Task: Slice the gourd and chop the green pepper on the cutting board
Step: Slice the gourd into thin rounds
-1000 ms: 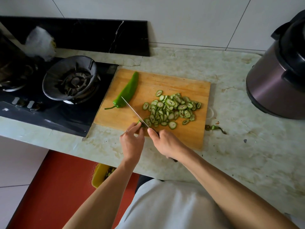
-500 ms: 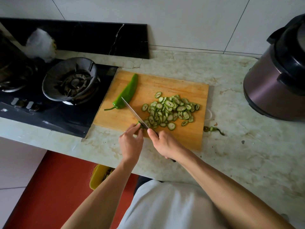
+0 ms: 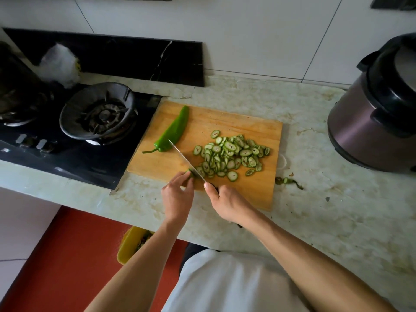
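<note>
A wooden cutting board [image 3: 247, 127] lies on the marble counter. A heap of thin gourd slices [image 3: 231, 154] covers its right half. A whole green pepper [image 3: 173, 131] lies at its far left, stem toward me. My left hand [image 3: 177, 197] pinches the last small gourd stub [image 3: 191, 172] at the board's near edge. My right hand [image 3: 227, 202] grips the handle of a knife [image 3: 184, 159], whose blade runs diagonally from the stub toward the pepper, right beside my left fingertips.
A black gas hob with a burner [image 3: 99, 113] sits left of the board. A dark pressure cooker [image 3: 378, 111] stands at the right. Gourd scraps [image 3: 287, 181] lie on the counter right of the board. A yellow bin [image 3: 132, 246] sits on the floor below.
Both hands and the knife stay at the gourd stub at the board's near edge. The view has shifted slightly; the pepper and slices have not moved.
</note>
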